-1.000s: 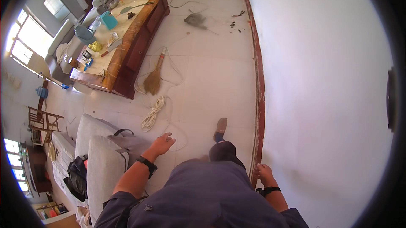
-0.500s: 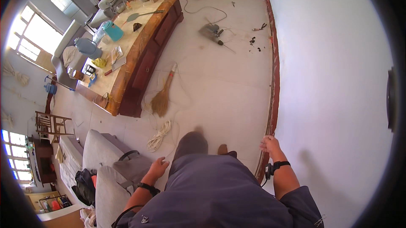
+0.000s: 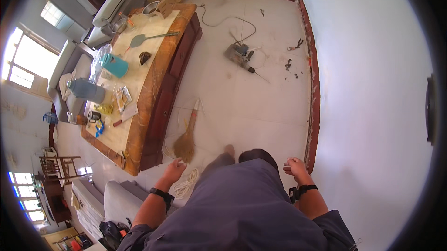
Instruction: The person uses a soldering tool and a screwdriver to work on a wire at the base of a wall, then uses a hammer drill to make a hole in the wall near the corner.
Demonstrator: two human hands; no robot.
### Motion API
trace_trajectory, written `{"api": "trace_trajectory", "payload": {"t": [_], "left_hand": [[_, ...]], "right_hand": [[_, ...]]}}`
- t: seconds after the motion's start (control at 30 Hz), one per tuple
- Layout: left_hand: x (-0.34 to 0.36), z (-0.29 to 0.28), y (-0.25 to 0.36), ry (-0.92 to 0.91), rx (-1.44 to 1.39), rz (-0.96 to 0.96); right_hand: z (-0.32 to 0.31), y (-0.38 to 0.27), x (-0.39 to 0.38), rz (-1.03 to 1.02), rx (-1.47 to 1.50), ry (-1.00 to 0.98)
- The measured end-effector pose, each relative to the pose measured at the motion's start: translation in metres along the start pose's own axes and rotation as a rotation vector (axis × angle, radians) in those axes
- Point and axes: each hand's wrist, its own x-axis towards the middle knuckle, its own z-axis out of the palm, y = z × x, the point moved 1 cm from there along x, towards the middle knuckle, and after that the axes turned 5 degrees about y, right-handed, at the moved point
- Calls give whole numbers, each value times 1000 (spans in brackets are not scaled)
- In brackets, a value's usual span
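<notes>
My left hand (image 3: 173,171) hangs loosely with its fingers apart, holding nothing. In this view it is nearest the straw broom (image 3: 185,145) and a coil of white rope (image 3: 187,184) on the floor. My right hand (image 3: 297,172) is empty too, its fingers loosely bent and parted beside the wall. Farther ahead, a power drill (image 3: 239,56) with a long bit lies on its side on the floor. Pliers (image 3: 299,44) lie close to the wall, near small dark pieces (image 3: 288,64).
On the left stands a long wooden table (image 3: 152,127) bearing a teal jug (image 3: 115,66), a grey-blue jug (image 3: 87,91), a fly swatter (image 3: 149,39) and a cleaver (image 3: 127,117). A cable (image 3: 233,17) runs across the floor. Grey sofas (image 3: 117,202) line the left. The white wall (image 3: 368,92) rises at right.
I have stepped forward, so the broom, rope and table appear nearer. My leading foot has changed. Both hands remain empty, the left one swung slightly forward.
</notes>
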Motion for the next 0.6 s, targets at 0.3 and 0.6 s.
{"api": "trace_trajectory", "payload": {"t": [0.3, 0.6], "left_hand": [[159, -81, 98, 40, -52, 12], [284, -136, 113, 97, -270, -86]], "right_hand": [[47, -146, 104, 10, -45, -27], [98, -363, 224, -113, 24, -52]]}}
